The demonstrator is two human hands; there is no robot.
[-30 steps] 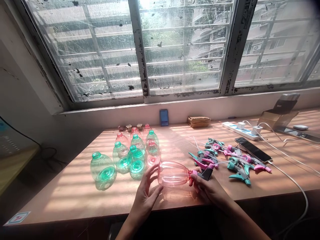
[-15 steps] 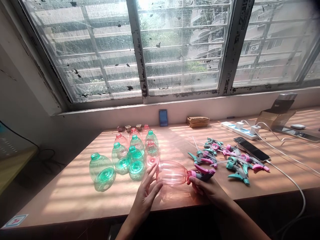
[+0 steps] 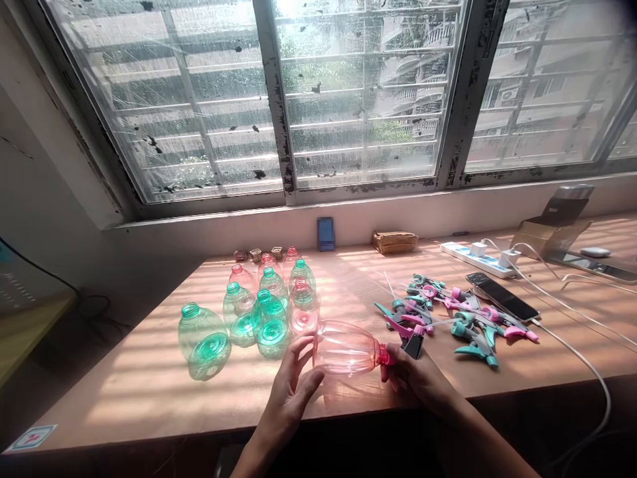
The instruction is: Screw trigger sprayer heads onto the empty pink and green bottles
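Head view shows the left hand (image 3: pixel 293 388) gripping the base of a translucent pink bottle (image 3: pixel 346 346) and the right hand (image 3: pixel 421 372) gripping a trigger sprayer (image 3: pixel 414 344) at its neck, the bottle held sideways over the near part of the table (image 3: pixel 164 401), right of the standing bottles (image 3: pixel 271 312). The step in hand appears to be turning sprayer against neck; the next move calls for a steady base and aligned threads. The bottle is glossy, bulbous, without visible liquid.
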